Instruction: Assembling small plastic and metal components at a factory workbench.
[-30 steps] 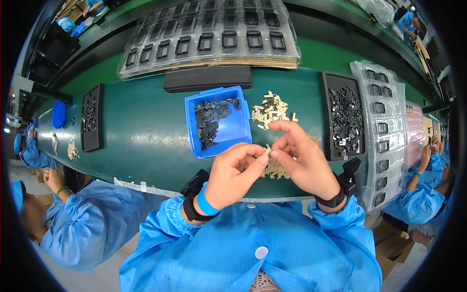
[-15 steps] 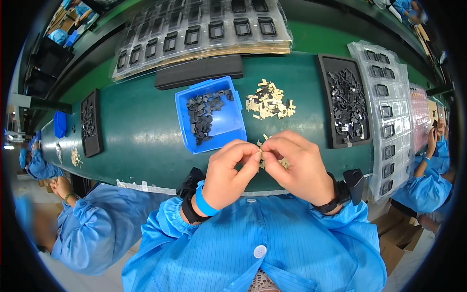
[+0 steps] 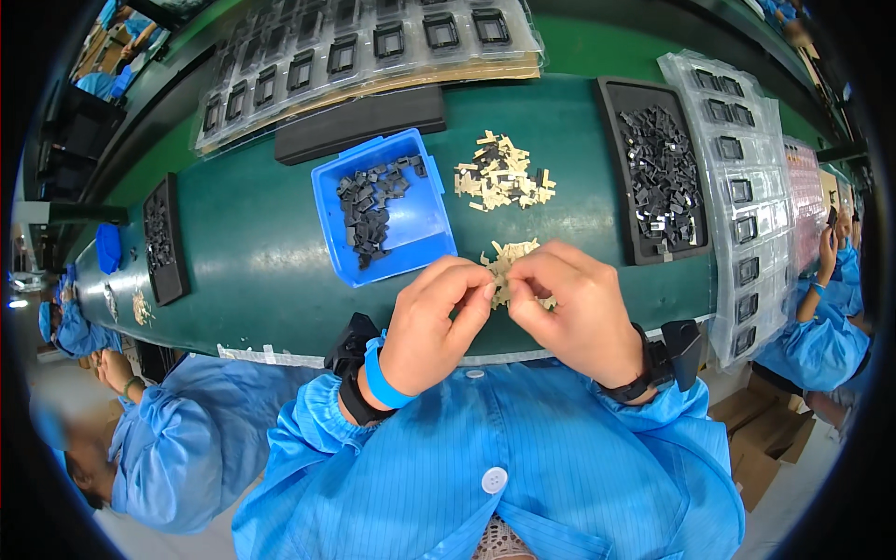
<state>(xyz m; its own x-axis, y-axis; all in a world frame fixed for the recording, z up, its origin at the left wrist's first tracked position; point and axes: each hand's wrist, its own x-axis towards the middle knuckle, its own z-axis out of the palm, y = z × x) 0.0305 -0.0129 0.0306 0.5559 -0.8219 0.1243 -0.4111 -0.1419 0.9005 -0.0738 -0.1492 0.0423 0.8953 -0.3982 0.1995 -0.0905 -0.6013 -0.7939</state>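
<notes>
Close to the table's front edge, my left hand (image 3: 437, 315) and my right hand (image 3: 581, 313) work side by side, thumbs and forefingers pinched. Whatever the fingertips hold is too small to make out. Between and behind them lies a small heap of cream-coloured scraps (image 3: 510, 256), partly hidden by the fingers. Further back is a larger pile of cream strips mixed with black pieces (image 3: 501, 170). Left of that pile stands a blue plastic bin (image 3: 425, 233), with small black plastic parts (image 3: 366, 207) gathered mostly along its left side.
A black tray (image 3: 618, 140) full of small black parts lies on the right, beside clear blister trays (image 3: 765, 177) holding black frames. More blister trays (image 3: 345, 79) and a black foam block (image 3: 362, 124) are at the back. Co-workers in blue sit at both sides.
My fingertips have drawn a little apart, showing more of the cream heap behind them. The whole view has shifted slightly, so the table's things sit higher and further left.
</notes>
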